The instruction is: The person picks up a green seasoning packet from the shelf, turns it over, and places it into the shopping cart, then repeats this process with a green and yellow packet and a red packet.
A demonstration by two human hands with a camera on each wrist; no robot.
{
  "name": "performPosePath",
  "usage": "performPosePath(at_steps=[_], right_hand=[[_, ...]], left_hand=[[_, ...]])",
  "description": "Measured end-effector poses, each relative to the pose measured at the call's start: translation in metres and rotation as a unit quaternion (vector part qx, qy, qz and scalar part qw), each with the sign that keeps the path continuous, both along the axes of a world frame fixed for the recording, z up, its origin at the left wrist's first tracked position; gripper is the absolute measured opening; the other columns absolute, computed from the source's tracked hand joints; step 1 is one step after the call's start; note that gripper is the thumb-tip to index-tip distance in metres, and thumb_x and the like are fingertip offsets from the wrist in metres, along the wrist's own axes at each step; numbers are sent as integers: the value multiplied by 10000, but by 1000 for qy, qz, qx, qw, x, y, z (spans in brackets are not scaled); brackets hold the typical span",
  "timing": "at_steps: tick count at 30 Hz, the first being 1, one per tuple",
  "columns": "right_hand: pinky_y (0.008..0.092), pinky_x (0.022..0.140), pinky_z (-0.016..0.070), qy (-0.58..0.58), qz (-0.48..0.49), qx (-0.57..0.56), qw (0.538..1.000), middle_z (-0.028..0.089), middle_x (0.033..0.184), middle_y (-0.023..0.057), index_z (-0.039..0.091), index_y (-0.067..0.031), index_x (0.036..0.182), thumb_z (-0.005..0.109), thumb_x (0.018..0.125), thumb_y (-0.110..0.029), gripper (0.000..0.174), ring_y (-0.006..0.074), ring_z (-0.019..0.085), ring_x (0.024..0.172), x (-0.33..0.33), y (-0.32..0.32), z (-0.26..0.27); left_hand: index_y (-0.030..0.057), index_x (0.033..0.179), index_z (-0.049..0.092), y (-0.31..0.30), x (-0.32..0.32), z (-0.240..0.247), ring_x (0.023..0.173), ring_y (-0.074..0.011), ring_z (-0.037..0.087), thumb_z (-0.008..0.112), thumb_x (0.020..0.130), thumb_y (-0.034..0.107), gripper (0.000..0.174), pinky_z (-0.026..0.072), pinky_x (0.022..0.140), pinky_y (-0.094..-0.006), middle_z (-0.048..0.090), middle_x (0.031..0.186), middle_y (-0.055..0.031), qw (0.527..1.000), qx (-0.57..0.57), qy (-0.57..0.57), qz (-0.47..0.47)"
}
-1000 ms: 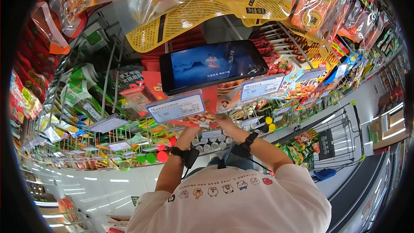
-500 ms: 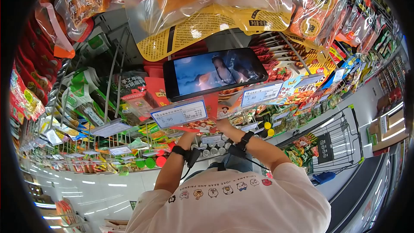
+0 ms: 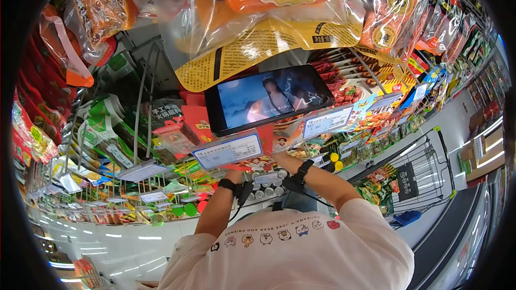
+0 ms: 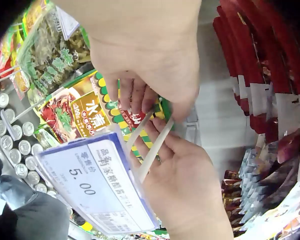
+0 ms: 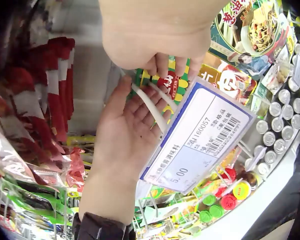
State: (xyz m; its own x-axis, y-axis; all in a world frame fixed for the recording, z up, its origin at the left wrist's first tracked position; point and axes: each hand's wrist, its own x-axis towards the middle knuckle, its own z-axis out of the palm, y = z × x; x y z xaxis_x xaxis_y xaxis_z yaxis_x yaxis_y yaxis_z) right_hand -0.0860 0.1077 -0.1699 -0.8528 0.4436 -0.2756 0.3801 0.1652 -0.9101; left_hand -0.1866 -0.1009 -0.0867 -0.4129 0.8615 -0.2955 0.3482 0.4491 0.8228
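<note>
A yellow, green and red seasoning packet (image 4: pixel 92 112) hangs by a pair of white hook prongs (image 4: pixel 157 145). In the left wrist view my left hand (image 4: pixel 145 65) comes from above, its fingers curled at the packet's top edge beside the prongs. From below, my right hand (image 4: pixel 185 175) meets the same edge with bent fingers. The right wrist view shows both hands facing each other around the packet's top, with a price tag (image 5: pixel 200 135) in front. In the head view, shelf tags and packs hide most of both hands.
A phone (image 3: pixel 271 99) playing a video lies above the price tags among hanging packs. Large clear food bags (image 3: pixel 269 11) hang close overhead. Below are rows of silver cans (image 4: pixel 20 147) and colored lids (image 5: pixel 227 200). A shopping cart (image 3: pixel 414 172) stands at the right.
In the head view both hands have slipped further behind the tags, and the shelf and phone sit slightly lower. The phone's picture has changed.
</note>
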Motion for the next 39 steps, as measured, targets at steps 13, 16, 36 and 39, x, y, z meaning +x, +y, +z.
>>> performPosePath(at_steps=[13,16,36,39], right_hand=[[281,629,438,-140,68,30,987,614,848,88,560,-33,974,466,815,-466,471,147,563,731,16,-10,50],[286,644,441,-106,88,42,990,613,865,92,562,-38,974,456,814,-468,470,160,567,756,20,-7,46],[319,717,445,-159,156,315,923,570,1047,137,551,-90,1020,451,812,-378,369,240,558,933,23,-35,134],[368,642,459,-26,84,289,953,610,878,116,583,-87,910,495,772,-288,259,277,584,815,31,-34,131]], left_hand=[[84,1150,469,9,-15,-11,1092,-253,427,615,713,133,463,356,902,-344,445,1198,-123,998,32,49,-38],[78,1128,480,10,-15,-10,1070,-246,440,601,727,134,423,364,888,-341,460,1174,-119,998,40,47,-27],[60,942,569,8,28,8,883,-189,526,610,746,191,239,422,783,-308,564,942,-80,971,158,-78,163],[72,947,572,23,35,21,892,-202,527,611,740,204,249,416,800,-319,563,957,-76,965,123,-105,208]])
